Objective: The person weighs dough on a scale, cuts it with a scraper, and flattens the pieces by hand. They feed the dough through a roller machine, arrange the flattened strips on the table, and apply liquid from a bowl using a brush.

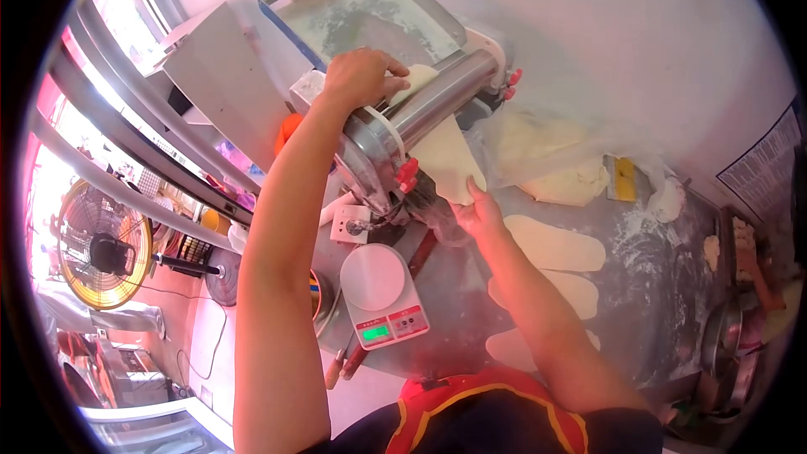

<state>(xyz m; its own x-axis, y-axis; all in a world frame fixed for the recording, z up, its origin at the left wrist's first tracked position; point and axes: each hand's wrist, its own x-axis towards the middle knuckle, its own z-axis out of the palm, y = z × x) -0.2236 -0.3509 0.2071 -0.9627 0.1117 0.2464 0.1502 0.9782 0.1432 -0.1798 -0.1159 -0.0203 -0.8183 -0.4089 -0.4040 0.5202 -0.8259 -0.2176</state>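
Note:
A metal roller machine [445,97] stands at the top centre, with a floured tray behind its rollers. My left hand [366,80] is at the top of the rollers, its fingers bent over the upper end of a pale dough sheet [445,155]. That sheet hangs out on the near side of the rollers. Its lower edge is between the thumb and fingers of my right hand [481,208]. Flat oval dough pieces [559,248] lie on the metal table beside my right forearm.
A white digital scale [385,298] sits below the machine, near a white power socket [349,224]. Plastic-covered dough [559,168] and a yellow scraper [623,179] are to the right. A large fan [105,244] stands at the left. Metal bowls [721,340] are at the right edge.

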